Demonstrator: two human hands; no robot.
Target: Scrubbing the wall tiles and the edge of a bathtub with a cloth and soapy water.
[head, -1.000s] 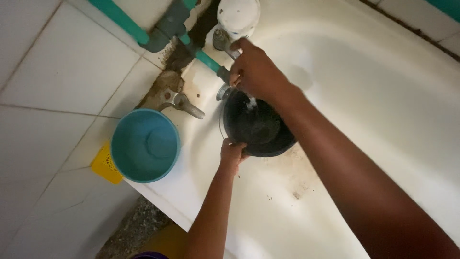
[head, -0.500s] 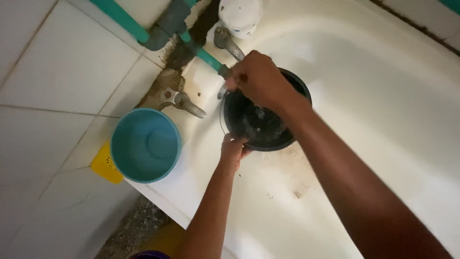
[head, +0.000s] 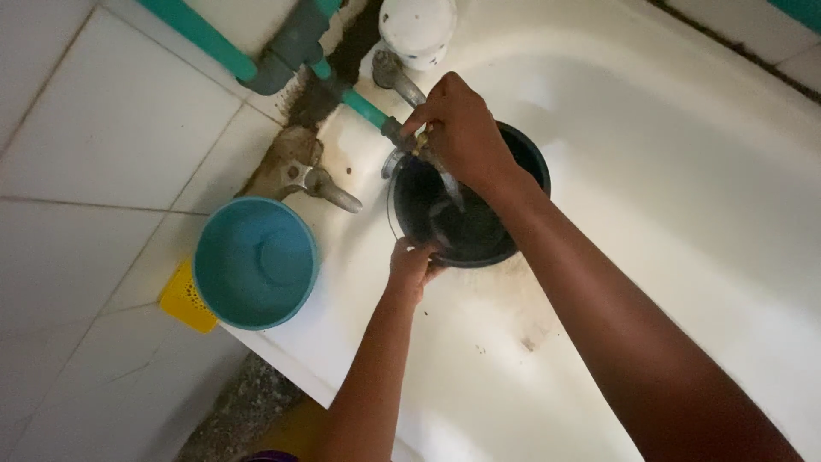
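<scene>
Fingers of your right hand [head: 457, 128] pinch the tap valve [head: 409, 141] on the green pipe [head: 363, 107]; turn it gently. Your left hand [head: 412, 265] grips the near rim of the black pot [head: 479, 231], which sits in the white basin [head: 684, 171] under the spout; hold it level.

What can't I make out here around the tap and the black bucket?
Head view only:
- Tap outlet: mostly covered by the right hand.
- Black bucket: far rim hidden by the right wrist; water level too dark to tell.
- Left hand: fingertips hidden behind the rim.
- Yellow item: mostly under the blue bowl.
</scene>
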